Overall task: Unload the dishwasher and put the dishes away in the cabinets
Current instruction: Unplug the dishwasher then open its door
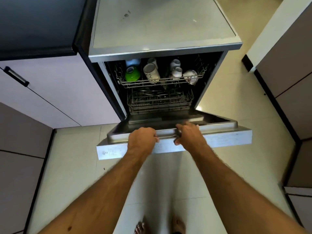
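Note:
The dishwasher door (pixel 228 137) hangs partly lowered in front of me. My left hand (pixel 142 138) and my right hand (pixel 190 135) both grip its top edge, side by side near the middle. Inside, the upper rack (pixel 162 81) holds a green bowl (pixel 132 74), a pale blue bowl (pixel 133 62), a tall white mug (pixel 151 73), several white cups (pixel 176 68) and a patterned bowl (pixel 190 76). The lower rack (pixel 160 100) sits deeper in shadow; thin metal utensils lie across it.
A grey countertop (pixel 160 26) tops the dishwasher. A dark hob surface (pixel 38 24) lies at the left, above pale cabinet doors with a black handle (pixel 16 76). Brown cabinets (pixel 287 65) line the right. My bare feet (pixel 160 225) stand on the light tiled floor.

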